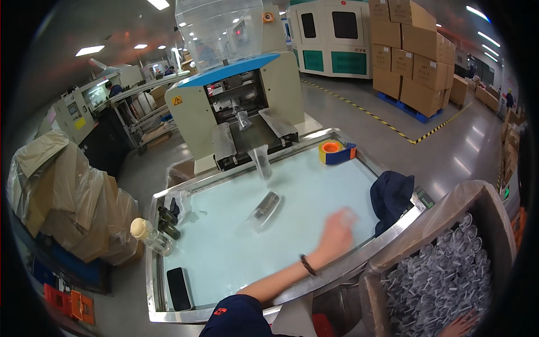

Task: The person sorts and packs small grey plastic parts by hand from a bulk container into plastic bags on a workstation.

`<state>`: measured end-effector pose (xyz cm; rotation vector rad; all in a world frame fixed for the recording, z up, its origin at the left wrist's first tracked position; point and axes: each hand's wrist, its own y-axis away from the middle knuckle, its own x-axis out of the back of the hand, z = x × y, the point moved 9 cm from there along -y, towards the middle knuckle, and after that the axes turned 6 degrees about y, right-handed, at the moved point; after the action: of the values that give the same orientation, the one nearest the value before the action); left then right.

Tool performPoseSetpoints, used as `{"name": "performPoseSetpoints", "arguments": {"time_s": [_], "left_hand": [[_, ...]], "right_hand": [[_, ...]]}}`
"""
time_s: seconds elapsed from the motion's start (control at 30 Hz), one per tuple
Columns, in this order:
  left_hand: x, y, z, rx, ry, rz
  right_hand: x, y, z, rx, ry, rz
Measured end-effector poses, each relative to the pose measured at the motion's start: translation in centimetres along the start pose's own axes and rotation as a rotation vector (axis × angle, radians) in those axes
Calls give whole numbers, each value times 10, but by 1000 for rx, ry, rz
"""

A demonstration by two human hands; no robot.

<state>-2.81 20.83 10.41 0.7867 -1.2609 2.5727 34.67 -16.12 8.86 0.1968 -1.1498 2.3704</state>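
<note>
My left hand (336,233) is over the right part of the pale table (224,253). Motion smears its fingers, and a faint pale blur at their tips is too unclear to name. At the lower right, my right hand (461,324) reaches into a lined carton (405,248), its visible fingers spread over many clear plastic pieces (438,269). Mid-table lies a clear packaged piece (266,209), blurred. Another clear bag (260,163) hangs off the end of the machine's short conveyor (247,140), and a third packaged piece (242,119) sits further up inside.
A packing machine (286,84) stands behind the table. Around the tabletop are a tape roll (331,149), dark cap (392,196), phone (179,289), bottle (154,238) and dark items (169,222). A metal rim (152,269) borders it. Stacked cartons (412,62) stand far right; covered cartons (73,196) left.
</note>
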Motion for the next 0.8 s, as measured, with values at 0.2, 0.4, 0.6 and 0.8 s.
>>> {"name": "performPoseSetpoints", "arguments": {"time_s": [0.2,0.4,0.6,0.8], "left_hand": [[143,63,-155,549,-820,211],[110,115,-149,539,-873,-277],[42,97,-62,539,-223,-739],[86,10,-102,164,-637,58]], "right_hand": [[3,22,-21,85,-173,-76],[51,3,-21,75,-351,-81],[8,39,-28,-110,-481,249],[23,41,-33,-62,-543,210]]}}
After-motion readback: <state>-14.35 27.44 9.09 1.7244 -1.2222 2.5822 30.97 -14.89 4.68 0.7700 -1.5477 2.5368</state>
